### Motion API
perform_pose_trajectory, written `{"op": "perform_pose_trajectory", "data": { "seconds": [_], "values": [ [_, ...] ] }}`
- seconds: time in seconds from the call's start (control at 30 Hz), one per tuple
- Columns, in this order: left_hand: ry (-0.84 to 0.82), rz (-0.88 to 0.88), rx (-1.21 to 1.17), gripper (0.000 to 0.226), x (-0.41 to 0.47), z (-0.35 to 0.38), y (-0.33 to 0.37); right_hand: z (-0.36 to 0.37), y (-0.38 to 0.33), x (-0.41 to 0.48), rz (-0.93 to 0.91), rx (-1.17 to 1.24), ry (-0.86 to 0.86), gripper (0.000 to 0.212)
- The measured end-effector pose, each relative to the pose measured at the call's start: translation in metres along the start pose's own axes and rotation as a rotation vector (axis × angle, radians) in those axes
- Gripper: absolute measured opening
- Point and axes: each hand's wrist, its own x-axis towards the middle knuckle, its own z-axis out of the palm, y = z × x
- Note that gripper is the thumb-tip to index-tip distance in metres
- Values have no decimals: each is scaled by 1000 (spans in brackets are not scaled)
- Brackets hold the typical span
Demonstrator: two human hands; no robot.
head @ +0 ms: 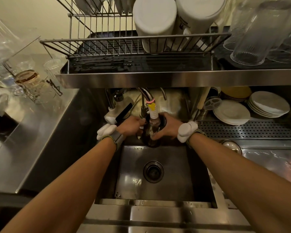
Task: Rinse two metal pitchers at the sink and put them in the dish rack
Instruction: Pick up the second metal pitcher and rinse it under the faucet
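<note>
A dark metal pitcher (pixel 149 138) is held upright over the back of the sink (pixel 158 190), directly under the faucet nozzle (pixel 153 113). The nozzle tip reaches into the pitcher's mouth. My left hand (pixel 130 126) grips the pitcher's left side. Its right side and rim are in the grip of my right hand (pixel 168 126). Only one pitcher is in view. The wire dish rack (pixel 107 46) stands on a shelf above the sink, with two white containers (pixel 154 22) upside down in it.
Clear glasses (pixel 252 36) stand on the shelf at the right. Stacked white plates (pixel 232 111) sit right of the sink beside a perforated drain panel (pixel 247 130). Several glasses (pixel 27 78) crowd the left steel counter. The drain (pixel 153 172) lies at the basin's middle.
</note>
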Motion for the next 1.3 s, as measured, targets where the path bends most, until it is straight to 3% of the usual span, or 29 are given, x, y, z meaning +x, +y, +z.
{"op": "perform_pose_trajectory", "data": {
  "seconds": [0.17,0.37,0.47,0.57,0.7,0.9,1.03,1.17,1.3],
  "values": [
    [-58,2,-18,27,1,-7,-4,1,0,9,-22,-39,68,86],
    [84,11,110,51,3,-37,-10,1,-12,10,-21,-105,92,82],
    [158,17,126,45,5,-45,-19,1,-11,9,-16,-146,30,65],
    [126,15,209,42,3,-44,-30,-7,-15,12,15,-126,54,40],
    [124,11,298,44,1,-47,-38,0,-29,18,-44,-215,-4,61],
    [131,36,363,46,0,-54,-38,-10,-29,13,20,-92,47,66],
    [106,38,396,47,0,-58,-33,-13,-31,13,89,-21,-66,65],
    [102,57,409,48,1,-59,-31,-15,-34,16,95,40,-20,60],
    [86,53,410,46,1,-60,-29,-16,-30,19,114,24,-110,60]
  ]
}}
